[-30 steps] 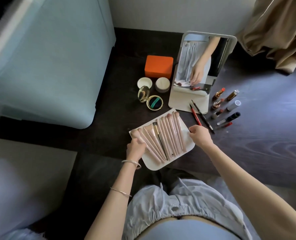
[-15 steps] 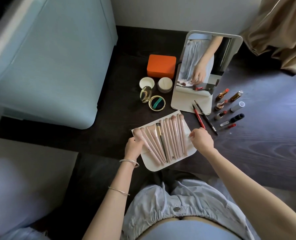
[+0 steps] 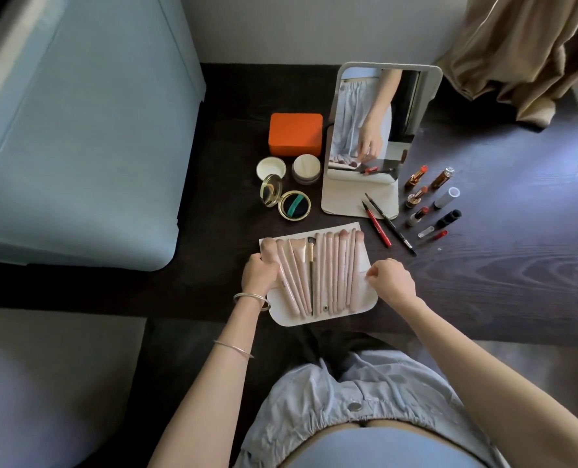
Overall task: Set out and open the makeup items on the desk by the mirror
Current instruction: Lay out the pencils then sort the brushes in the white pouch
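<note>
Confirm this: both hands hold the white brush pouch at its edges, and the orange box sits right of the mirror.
Not quite. The head view shows the orange box left of the mirror, not right. The left hand and right hand do hold the white brush pouch at its edges.

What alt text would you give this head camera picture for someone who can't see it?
Seen from above, a person's left hand and right hand hold the two sides of an opened white brush pouch of pink makeup brushes on a dark desk. Behind stand a mirror, uncapped lipsticks, an open compact and an orange box.
</note>
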Motion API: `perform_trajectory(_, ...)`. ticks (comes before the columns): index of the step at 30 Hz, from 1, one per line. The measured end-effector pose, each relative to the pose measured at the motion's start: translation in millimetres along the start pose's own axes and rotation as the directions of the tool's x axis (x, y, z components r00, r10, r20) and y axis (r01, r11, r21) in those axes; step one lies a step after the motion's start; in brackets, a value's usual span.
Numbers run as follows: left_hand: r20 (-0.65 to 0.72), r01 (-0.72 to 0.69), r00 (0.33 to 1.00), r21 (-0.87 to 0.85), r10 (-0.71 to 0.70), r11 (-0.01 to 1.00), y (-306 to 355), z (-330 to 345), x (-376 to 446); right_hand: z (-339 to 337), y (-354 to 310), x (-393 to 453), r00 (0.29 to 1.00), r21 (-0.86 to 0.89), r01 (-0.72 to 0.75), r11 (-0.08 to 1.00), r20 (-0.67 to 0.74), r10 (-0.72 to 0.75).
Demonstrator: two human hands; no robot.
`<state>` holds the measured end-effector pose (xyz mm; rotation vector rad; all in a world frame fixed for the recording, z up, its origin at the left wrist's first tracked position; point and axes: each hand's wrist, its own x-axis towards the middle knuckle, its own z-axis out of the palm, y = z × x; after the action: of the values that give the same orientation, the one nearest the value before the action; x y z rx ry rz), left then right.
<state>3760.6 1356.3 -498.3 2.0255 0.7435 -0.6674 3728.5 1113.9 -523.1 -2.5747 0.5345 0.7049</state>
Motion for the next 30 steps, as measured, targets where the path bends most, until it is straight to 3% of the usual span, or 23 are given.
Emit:
perform_trajectory(15,0.067,-0.042,0.997,0.134,0.033,0.990,27,-7,16,1,-1,-7,1.000,0.127,-0.007,0.992,-0.011,0.008)
perform_trajectory(30,0.090,-0.097,0.993,0.222,0.079,0.970,27,-11,11,-6,-5,-13,0.999,0.139,-0.039,0.990,0.017,0.037)
